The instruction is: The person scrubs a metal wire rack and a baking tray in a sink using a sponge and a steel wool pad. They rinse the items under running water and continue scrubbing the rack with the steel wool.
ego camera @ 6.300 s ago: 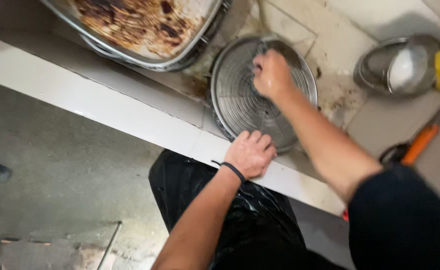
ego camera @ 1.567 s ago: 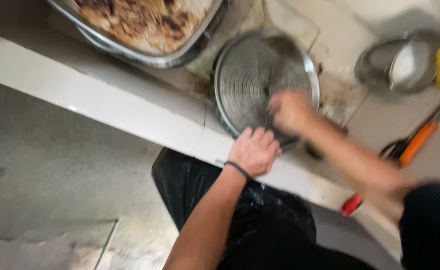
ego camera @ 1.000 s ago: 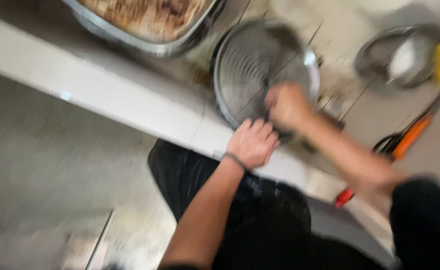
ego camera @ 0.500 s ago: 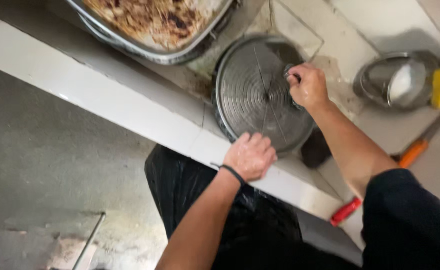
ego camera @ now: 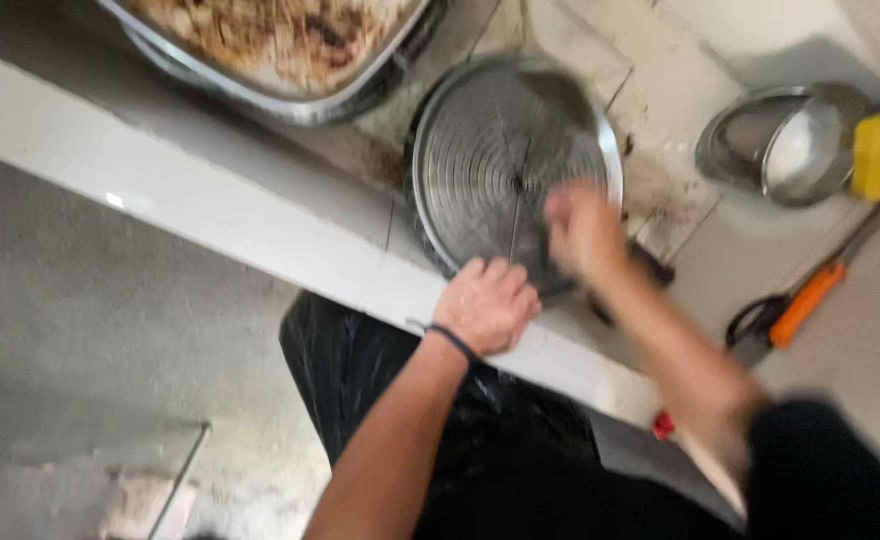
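We're mid-scrub: left hand clamps the near rim of the round ridged metal tray on the counter; right hand, blurred, grip unclear, rubs it. Next needs firm bracing.

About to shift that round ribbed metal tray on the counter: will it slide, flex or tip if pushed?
The round metal tray looks like thin rigid steel, so probably stiff and light. Its surface seems wet and shiny, so likely slippery. The left hand braces its near rim at the counter edge while the blurred right hand rubs it, suggesting it slides unless held.
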